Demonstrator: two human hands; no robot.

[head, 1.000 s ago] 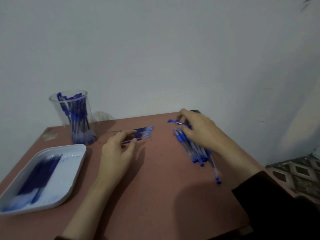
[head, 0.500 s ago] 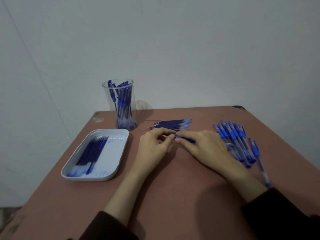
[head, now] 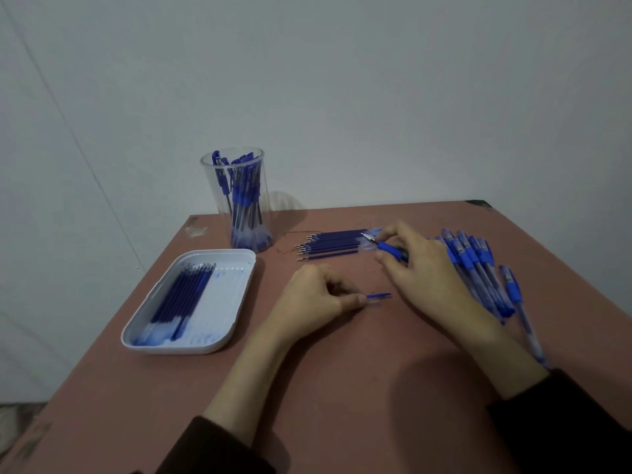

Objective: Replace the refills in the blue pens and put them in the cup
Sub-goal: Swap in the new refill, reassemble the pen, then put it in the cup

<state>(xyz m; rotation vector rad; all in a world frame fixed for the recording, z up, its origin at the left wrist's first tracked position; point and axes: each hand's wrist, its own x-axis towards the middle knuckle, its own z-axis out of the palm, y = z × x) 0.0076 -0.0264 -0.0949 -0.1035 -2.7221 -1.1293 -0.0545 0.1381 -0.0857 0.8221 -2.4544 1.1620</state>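
Your right hand (head: 420,268) grips a blue pen (head: 390,249) beside the refills (head: 335,246); your left hand (head: 314,299) pinches a thin blue piece (head: 379,295), possibly the old refill. Hold the barrel level, and feed a new refill in tip first; the cup (head: 239,200) stands at the far left

The scene is dim, with a cool blue-grey cast and flat, soft light. A broad, blurred shadow lies on the table (head: 342,422) at the lower right, and the cup (head: 232,200) throws a faint one behind it to the right. Detail is soft and grainy, and the contents of the tray (head: 178,348) smear together. Straight lines bow toward the left edge.
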